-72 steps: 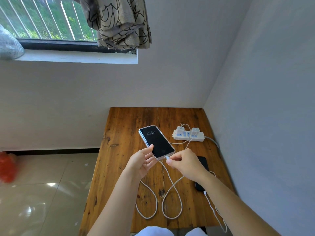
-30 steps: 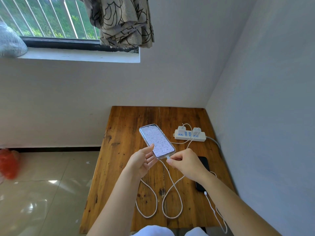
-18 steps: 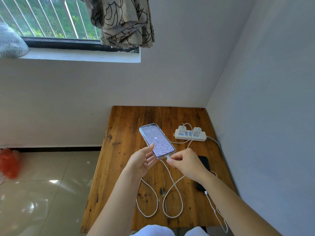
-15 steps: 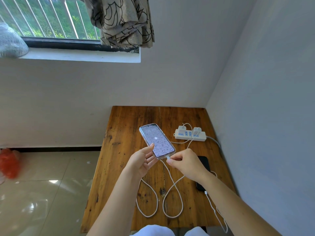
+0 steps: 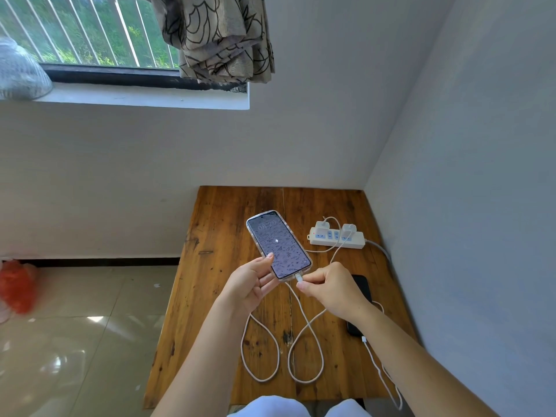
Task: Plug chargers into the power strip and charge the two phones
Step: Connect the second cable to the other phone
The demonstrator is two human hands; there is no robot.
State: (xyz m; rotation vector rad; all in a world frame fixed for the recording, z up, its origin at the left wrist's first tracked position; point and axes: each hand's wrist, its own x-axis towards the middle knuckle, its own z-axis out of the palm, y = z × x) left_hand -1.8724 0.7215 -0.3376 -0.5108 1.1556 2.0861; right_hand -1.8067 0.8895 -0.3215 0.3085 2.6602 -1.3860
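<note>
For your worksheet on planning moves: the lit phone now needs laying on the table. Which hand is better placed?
Left hand: it already grips the lit phone; the right hand only pinches the connector.

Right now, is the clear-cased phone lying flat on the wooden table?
No, the left hand holds the clear-cased phone above the wooden table.

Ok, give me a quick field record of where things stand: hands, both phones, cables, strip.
left hand: holds lit phone above table
right hand: pinches cable plug at lit phone's bottom edge
lit phone screen: shows a bolt icon
dark phone: flat on table, cable at near end
power strip: two chargers in
</note>
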